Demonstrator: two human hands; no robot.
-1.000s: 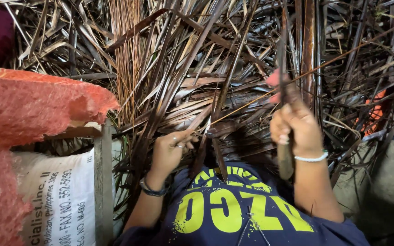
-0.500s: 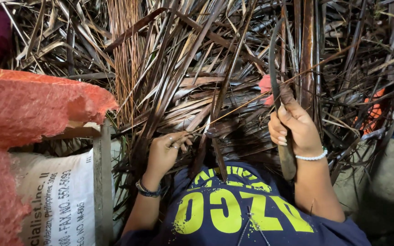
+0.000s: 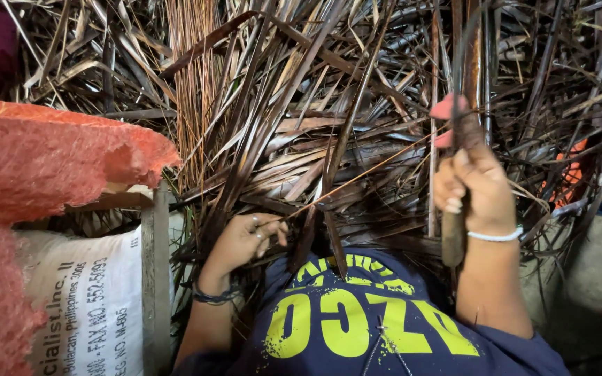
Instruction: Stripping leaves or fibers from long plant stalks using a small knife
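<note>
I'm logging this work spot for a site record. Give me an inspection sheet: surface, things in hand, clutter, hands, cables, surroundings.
Surface: deep heap of dried palm leaves; no bare top seen.
Things in hand: thin leaf midrib stretched between both hands; knife with wooden handle.
Clutter: bundle of stripped midribs standing at the back.
Hands: left hand pinches the midrib; right hand grips the knife.
Cables: nothing seen.
Surroundings: red foam pad, white printed sack, wooden post.
</note>
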